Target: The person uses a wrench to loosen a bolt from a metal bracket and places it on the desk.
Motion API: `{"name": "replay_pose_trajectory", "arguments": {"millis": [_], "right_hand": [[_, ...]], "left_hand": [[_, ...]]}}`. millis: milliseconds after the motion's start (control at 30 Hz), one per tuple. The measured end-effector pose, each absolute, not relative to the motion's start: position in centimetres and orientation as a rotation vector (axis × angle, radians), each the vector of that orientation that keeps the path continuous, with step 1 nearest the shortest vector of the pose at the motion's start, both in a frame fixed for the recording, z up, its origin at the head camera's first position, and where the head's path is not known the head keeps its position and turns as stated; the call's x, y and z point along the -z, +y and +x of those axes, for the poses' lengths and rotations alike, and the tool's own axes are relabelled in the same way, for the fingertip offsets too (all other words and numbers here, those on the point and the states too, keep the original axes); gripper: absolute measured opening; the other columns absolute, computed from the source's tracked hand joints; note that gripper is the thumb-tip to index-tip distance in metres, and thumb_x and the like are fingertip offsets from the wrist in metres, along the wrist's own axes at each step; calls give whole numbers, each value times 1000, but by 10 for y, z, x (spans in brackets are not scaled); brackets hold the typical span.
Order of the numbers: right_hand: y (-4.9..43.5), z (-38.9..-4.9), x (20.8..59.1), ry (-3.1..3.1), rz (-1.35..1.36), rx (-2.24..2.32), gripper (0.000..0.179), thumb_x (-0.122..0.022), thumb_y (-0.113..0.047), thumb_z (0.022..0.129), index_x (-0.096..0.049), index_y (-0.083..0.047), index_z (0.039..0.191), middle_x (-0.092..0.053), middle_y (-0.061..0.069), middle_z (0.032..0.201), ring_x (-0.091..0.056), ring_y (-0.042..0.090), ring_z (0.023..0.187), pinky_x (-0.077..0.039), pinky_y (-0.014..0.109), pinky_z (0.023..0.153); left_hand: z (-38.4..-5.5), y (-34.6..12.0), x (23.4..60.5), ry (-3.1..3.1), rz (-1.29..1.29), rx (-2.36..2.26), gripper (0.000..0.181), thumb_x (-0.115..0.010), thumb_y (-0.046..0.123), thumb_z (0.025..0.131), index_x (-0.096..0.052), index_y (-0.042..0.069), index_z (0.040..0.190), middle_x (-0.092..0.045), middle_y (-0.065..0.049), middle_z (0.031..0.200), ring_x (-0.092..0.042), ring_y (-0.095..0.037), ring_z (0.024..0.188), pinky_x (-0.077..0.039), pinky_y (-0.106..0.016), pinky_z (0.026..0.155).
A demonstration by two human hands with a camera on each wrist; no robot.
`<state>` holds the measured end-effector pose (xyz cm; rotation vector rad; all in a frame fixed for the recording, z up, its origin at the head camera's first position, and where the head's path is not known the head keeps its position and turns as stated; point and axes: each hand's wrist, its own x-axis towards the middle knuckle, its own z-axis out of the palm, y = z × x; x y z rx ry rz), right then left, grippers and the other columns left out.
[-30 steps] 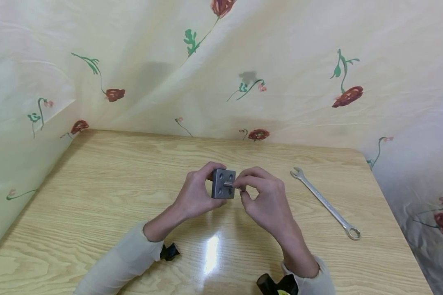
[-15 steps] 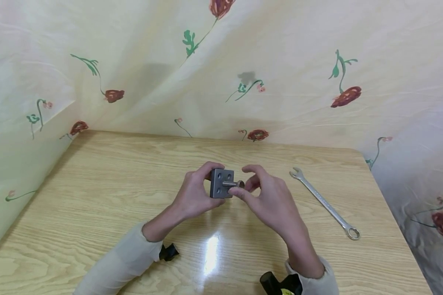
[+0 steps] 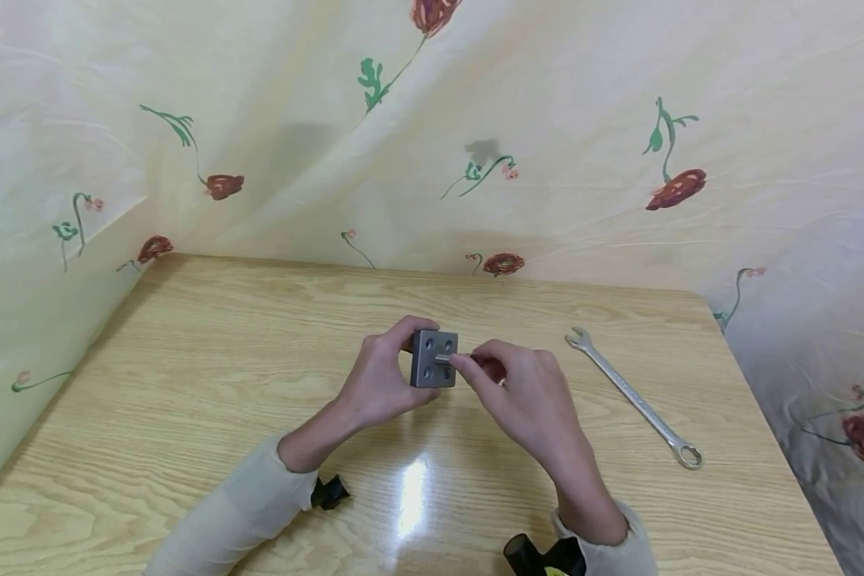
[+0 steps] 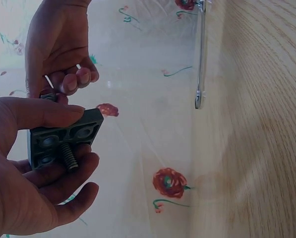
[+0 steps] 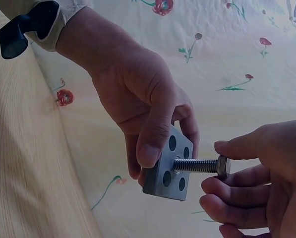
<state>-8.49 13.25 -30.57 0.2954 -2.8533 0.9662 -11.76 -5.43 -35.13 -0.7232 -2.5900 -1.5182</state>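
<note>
My left hand [image 3: 378,384] grips a square dark grey metal plate [image 3: 438,379] by its edges, thumb on one side and fingers on the other, above the table. Holes sit near the plate's corners. Through its middle passes a threaded bolt [image 5: 197,165]; its hex head [image 5: 223,166] stands away from the plate's face. Thumb and fingers of my right hand [image 3: 526,392] pinch that head, which they hide in the head view. On the plate's other face, the bolt's threaded end [image 4: 69,158] sticks out near the left fingers, as the left wrist view shows.
A combination wrench [image 3: 634,394] lies on the wooden table [image 3: 223,360], to the right of my hands. Flower-patterned cloth [image 3: 562,216] hangs behind the table and at its sides. Black camera mounts [image 3: 330,492] sit at both wrists.
Half a second ago the right fingers were spread and the bolt head showed; now they close on it again. The left hand and the plate have stayed nearly still.
</note>
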Motion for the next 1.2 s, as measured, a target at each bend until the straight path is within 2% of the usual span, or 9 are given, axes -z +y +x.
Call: {"name": "replay_pose_trajectory", "arguments": {"millis": [167, 433, 633, 900, 1033, 1200], "right_hand": [[132, -85, 307, -2782, 366, -974, 17, -72, -28, 86, -74, -11, 91, -71, -4, 70, -63, 5, 64, -40, 20, 53], [132, -84, 308, -2642, 457, -952, 18, -79, -14, 77, -76, -7, 93, -72, 2, 76, -65, 11, 69, -43, 21, 58], [130, -85, 311, -2554, 514, -988, 20, -74, 3, 69, -77, -9, 85, -71, 2, 82, -64, 11, 70, -48, 23, 62], [129, -86, 314, -2443, 639, -1003, 26, -70, 16, 67, -76, -6, 79, -69, 4, 86, -65, 13, 76, -53, 26, 64], [131, -86, 314, -2468, 662, -1004, 29, -74, 13, 66, -75, -7, 88, -69, 4, 91, -64, 12, 80, -53, 28, 67], [134, -85, 312, -2574, 599, -987, 42, -84, -10, 71, -68, -7, 110, -69, 5, 101, -64, 15, 89, -53, 34, 76]], "left_hand": [[-117, -54, 351, -2588, -724, 1517, 67, -84, 1, 61, -56, 7, 122, -72, -8, 99, -67, -17, 86, -54, -37, 84], [-118, -54, 351, -2598, -729, 1505, 66, -84, 1, 62, -57, 5, 122, -73, -9, 100, -67, -19, 86, -53, -39, 84], [-118, -54, 352, -2587, -740, 1509, 66, -83, 1, 61, -57, 5, 121, -73, -10, 100, -67, -19, 86, -53, -37, 83], [-117, -54, 352, -2576, -735, 1512, 65, -84, 1, 60, -57, 6, 120, -73, -9, 99, -68, -18, 85, -53, -36, 83], [-117, -54, 351, -2578, -734, 1513, 65, -83, 1, 61, -57, 5, 120, -73, -10, 100, -68, -19, 86, -53, -38, 84], [-117, -54, 350, -2583, -733, 1511, 66, -83, -1, 61, -56, 4, 121, -72, -11, 101, -67, -20, 86, -53, -39, 86]]}}
